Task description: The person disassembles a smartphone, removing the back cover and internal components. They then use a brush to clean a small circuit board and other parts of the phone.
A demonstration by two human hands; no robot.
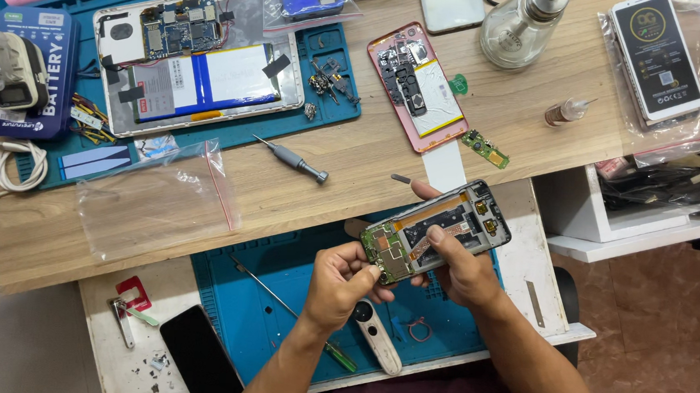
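Note:
An opened phone frame [447,224] with a green circuit board showing is held tilted above a blue work mat [277,298]. My right hand [464,266] grips it from below, thumb across its middle. My left hand [348,282] is closed at the frame's lower left corner, fingertips pinching at the board there; what it pinches is too small to tell.
On the wooden desk lie an opened tablet [203,63], a pink opened phone [419,86], a grey screwdriver [295,161], a clear plastic bag [157,199], a glass bottle [526,24] and a bagged phone [659,58]. A black phone [199,358], a white-handled tool [377,338] and a thin metal pick [265,289] lie on the lower shelf.

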